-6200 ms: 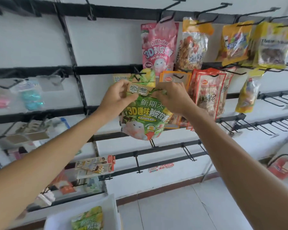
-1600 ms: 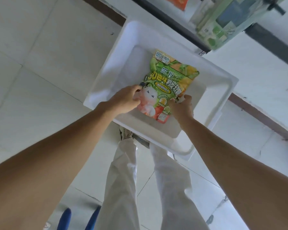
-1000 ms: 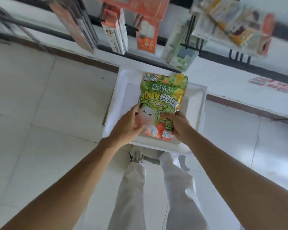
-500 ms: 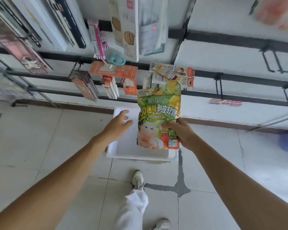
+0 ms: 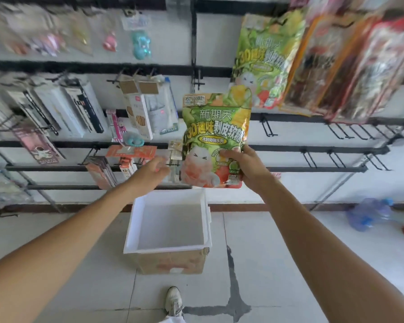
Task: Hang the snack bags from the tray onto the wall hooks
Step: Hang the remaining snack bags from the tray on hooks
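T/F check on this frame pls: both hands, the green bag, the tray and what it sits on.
1. The right hand grips the green snack bag by its lower part. True.
2. The left hand grips that bag too. False: it is open beside the bag and holds nothing.
3. Another bag lies in the white tray. False: no bag shows inside it.
4. A matching green bag hangs up and to the right of the held one. True.
5. The tray stands directly on the floor. False: it rests on a cardboard box.
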The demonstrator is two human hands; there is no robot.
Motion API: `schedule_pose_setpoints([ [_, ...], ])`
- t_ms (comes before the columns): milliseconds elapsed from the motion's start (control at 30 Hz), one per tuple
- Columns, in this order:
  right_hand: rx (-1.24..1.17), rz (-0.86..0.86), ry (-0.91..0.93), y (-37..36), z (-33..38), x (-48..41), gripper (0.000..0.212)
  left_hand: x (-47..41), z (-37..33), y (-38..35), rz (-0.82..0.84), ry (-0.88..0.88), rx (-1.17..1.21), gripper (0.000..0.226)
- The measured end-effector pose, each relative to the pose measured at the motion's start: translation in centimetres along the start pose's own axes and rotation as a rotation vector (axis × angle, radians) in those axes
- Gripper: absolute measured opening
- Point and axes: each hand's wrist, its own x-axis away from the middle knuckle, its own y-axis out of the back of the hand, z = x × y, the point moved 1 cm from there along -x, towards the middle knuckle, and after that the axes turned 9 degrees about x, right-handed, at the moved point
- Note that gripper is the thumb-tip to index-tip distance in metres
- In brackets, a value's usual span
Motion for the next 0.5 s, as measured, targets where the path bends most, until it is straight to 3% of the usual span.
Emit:
schedule_pose_setpoints([
  [167, -0.023, -0.008, 0.105, 2.6, 5.8, 2.6, 0.029, 0.4, -7.7, 0.4, -0.058, -0.152, 0.032, 0.039],
  [300, 0.024, -0.051, 0.168, 4.2, 10.2, 3.7, 0.034, 0.1, -14.5, 0.9, -0.067, -0.278, 0.218, 0.034],
  [500, 0.087, -0.05, 0.26, 5.0, 15.9, 3.2, 0.082, -1.7, -24.3, 3.0, -0.029, -0.446, 0.559, 0.032],
])
